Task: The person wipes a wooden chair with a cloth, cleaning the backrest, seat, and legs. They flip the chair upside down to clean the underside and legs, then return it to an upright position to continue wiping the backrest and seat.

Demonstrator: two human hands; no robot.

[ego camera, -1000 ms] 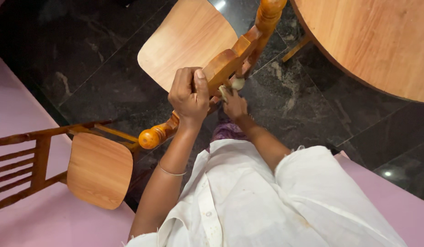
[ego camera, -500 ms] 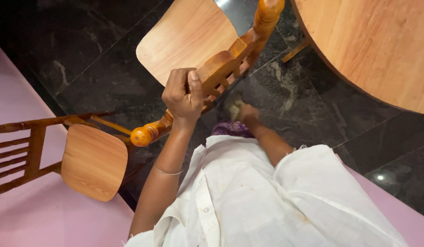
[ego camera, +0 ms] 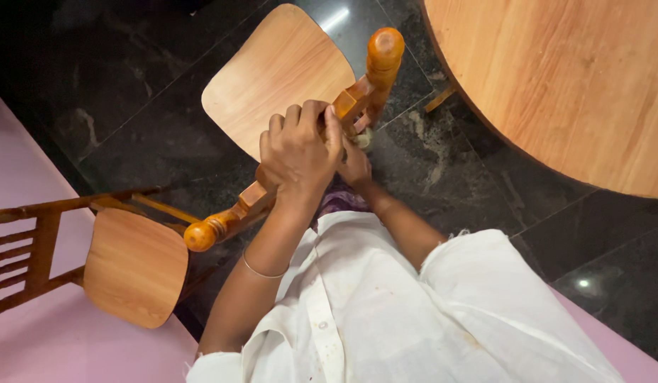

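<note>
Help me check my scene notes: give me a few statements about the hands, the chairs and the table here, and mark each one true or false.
1. The left hand grips the top rail of the chair in front of the person. True.
2. The right hand rests on the round table. False: it is low behind the chair's back, holding a pale cloth.
3. A second chair stands at the left. True.
4. The floor is pale wood. False: it is dark polished stone.
5. The left wrist carries a thin bangle. True.
</note>
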